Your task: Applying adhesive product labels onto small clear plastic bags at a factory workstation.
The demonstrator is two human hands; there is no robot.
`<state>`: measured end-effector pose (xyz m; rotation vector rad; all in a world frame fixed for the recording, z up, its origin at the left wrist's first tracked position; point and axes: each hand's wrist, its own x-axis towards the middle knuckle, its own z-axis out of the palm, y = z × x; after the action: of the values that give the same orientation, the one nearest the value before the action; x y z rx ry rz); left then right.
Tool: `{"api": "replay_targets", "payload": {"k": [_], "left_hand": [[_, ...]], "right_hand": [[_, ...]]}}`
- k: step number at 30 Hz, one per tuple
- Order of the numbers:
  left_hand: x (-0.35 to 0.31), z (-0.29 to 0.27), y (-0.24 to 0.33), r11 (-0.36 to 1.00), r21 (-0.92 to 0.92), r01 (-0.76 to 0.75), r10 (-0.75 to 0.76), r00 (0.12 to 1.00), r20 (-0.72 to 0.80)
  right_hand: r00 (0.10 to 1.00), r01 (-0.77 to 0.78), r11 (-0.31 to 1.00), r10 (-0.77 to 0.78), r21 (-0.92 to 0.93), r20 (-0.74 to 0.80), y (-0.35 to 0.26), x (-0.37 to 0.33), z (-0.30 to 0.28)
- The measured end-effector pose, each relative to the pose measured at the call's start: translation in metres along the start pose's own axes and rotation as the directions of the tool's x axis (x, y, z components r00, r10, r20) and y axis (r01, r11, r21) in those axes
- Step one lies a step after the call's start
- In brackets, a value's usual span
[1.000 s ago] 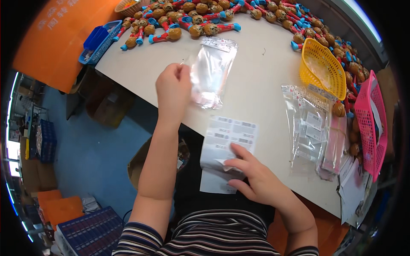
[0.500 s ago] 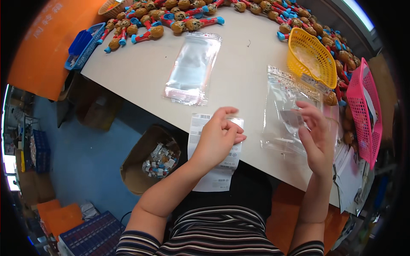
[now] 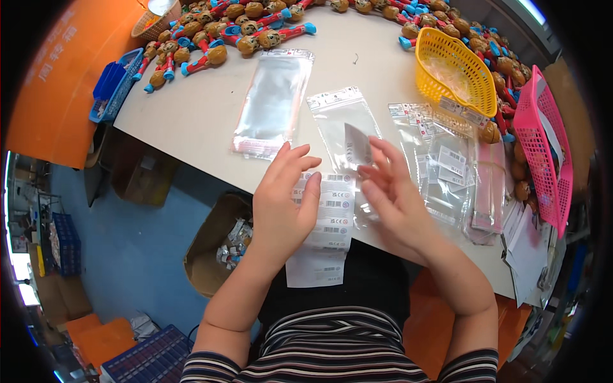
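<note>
My left hand (image 3: 284,207) is open, its fingers stretched out over the left edge of a white sheet of printed labels (image 3: 332,220). That sheet hangs over the table's front edge. My right hand (image 3: 399,201) pinches a small peeled label (image 3: 357,145), which stands up, curled, at the fingertips. Beneath the label lies a clear zip-top plastic bag (image 3: 333,110). To its left is a stack of clear bags (image 3: 273,96) with printed tops. On the right, several overlapping clear bags (image 3: 440,201) show white labels on them.
Brown-headed, red-and-blue figures (image 3: 258,39) crowd the far side. A yellow basket (image 3: 424,70), a pink basket (image 3: 533,127) and papers (image 3: 525,255) line the right. A blue basket (image 3: 115,96) sits at the far left corner. An open cardboard box (image 3: 204,255) stands below the table's left edge.
My right hand has come left with the label, towards the label sheet. My left hand has shifted left with its fingers straightened. A clear bag now lies in the middle, where bare table showed before.
</note>
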<state>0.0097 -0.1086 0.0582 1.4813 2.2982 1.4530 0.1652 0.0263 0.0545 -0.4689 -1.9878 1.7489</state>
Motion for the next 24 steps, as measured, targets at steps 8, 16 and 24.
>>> {"api": "replay_targets", "payload": {"k": [8, 16, 24], "left_hand": [[0.042, -0.012, 0.028, 0.941, -0.335, 0.053, 0.031, 0.97, 0.24], [0.041, -0.005, 0.017, 0.859, -0.383, 0.339, -0.282, 0.939, 0.199], [0.046, 0.002, 0.006, 0.703, -0.534, 0.469, -0.44, 0.877, 0.192]], "right_hand": [[0.9, -0.254, 0.954, 0.294, -0.162, 0.321, -0.065, 0.029, -0.046], [0.984, 0.17, 0.742, -0.166, -0.648, 0.068, -0.046, 0.047, -0.042], [0.969, 0.243, 0.262, -0.035, -0.934, 0.243, 0.007, 0.048, -0.049]]}}
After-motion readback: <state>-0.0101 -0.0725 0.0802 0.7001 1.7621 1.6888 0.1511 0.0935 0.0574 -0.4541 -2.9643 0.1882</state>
